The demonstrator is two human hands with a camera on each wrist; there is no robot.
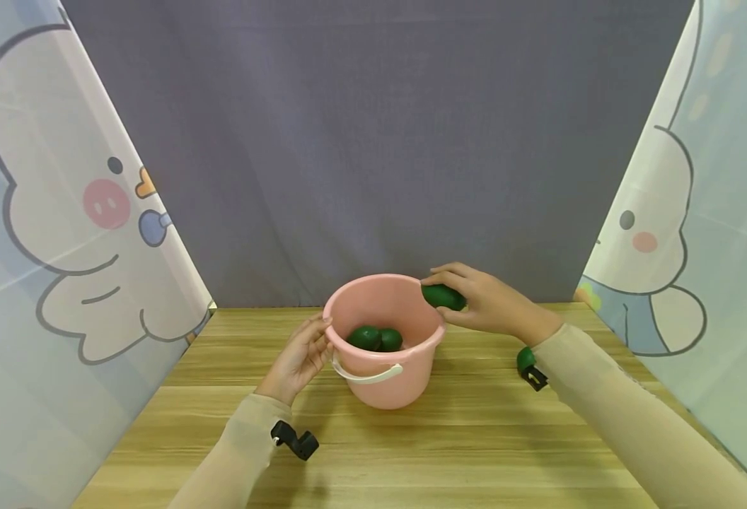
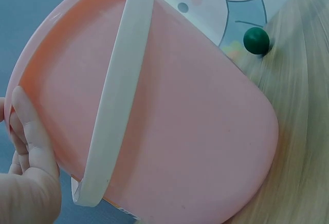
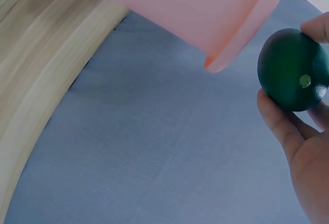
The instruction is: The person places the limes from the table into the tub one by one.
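Observation:
A pink bucket (image 1: 386, 385) stands upright on the table, its white handle (image 1: 373, 377) hanging down at the front. Fingers of the left hand (image 1: 300, 357) hold the rim at its left side; in the left wrist view a fingertip (image 2: 19, 98) lies just under the lip. At the right side of the rim, the right hand (image 1: 484, 304) grips a glossy dark green avocado (image 1: 443, 297) between thumb and fingers. Its pale stem spot faces the camera in the right wrist view. Inside the bucket lie two green avocados, one at left (image 1: 363, 338) and one at right (image 1: 390, 340).
Another green fruit (image 1: 526, 358) sits on the table (image 1: 475, 438) at the right, partly hidden by the right sleeve and wrist mount. A grey curtain (image 1: 380, 141) hangs behind, and cartoon-printed cloths flank both sides.

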